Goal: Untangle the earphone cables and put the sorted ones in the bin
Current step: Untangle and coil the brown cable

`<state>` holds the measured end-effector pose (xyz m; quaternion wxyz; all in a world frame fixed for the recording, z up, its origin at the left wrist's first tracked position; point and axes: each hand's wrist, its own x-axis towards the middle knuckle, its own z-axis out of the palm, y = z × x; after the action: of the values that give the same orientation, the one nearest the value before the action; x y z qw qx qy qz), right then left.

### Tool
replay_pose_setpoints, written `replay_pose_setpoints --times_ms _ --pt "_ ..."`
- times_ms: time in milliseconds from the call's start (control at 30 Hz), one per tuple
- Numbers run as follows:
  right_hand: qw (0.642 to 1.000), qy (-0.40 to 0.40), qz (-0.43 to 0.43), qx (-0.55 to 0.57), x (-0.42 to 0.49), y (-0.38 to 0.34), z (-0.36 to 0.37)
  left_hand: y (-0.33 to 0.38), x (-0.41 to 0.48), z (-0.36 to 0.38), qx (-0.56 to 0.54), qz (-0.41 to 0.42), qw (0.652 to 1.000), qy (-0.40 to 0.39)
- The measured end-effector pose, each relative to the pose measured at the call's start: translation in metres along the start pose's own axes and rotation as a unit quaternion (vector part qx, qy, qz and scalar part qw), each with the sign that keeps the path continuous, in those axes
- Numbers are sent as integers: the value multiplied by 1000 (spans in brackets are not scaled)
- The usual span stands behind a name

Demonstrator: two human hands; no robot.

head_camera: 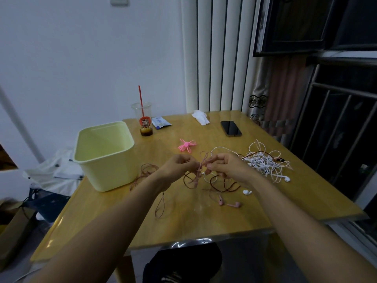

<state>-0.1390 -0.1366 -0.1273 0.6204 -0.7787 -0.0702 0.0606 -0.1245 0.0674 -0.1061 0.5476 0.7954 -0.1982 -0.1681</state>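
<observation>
Both forearms reach from the near edge over the counter (204,225). The left hand (179,165) and right hand (226,167) meet above its centre, fingers curled, each pinching a knotted section of pink cable (204,160). Pink earbuds (230,204) lie on the counter below. Status: early stage, by judgement. The bin (106,176), at the left, shows no cable inside. The white tangle (263,162) at the right and the brown cable (222,186) are unsorted. Along the far edge stand a cup (143,119), packet (161,122), tissue (201,117) and phone (231,128). Behind are a white wall, vertical blinds (216,58) and a dark barred window (336,119).
</observation>
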Motion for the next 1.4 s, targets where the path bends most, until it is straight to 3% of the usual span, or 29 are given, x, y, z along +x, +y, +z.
replay_pose_setpoints --times_ms 133,333,500,633,767,900,1033,1100,1300,1400 --pt "998 45 -38 28 5 -6 3 1 0 4 19 3 999 -39" --pt "999 -22 -39 31 6 -13 2 2 -1 -1 50 -15 997 -57" --pt "997 -59 -3 40 -1 -21 3 4 -1 4 80 -25 996 -9" --pt "995 -48 -10 -87 -7 -16 -1 3 0 3 53 -26 998 39" --pt "994 -10 -12 -111 -7 -11 -4 4 -2 3 28 -27 996 83" --pt "999 37 -15 -27 -5 -16 1 7 -4 3 58 -12 997 48" --pt "992 -33 -6 -120 -6 -25 4 12 -6 4 105 12 994 2" --pt "989 -18 -26 -147 -6 -28 2 12 -7 4 164 15 986 -3" --pt "982 127 -75 -119 -10 -36 -3 10 -13 -2 91 -2 993 73" --pt "989 69 -35 -126 -16 -37 -9 8 -15 -3 50 -5 989 140"
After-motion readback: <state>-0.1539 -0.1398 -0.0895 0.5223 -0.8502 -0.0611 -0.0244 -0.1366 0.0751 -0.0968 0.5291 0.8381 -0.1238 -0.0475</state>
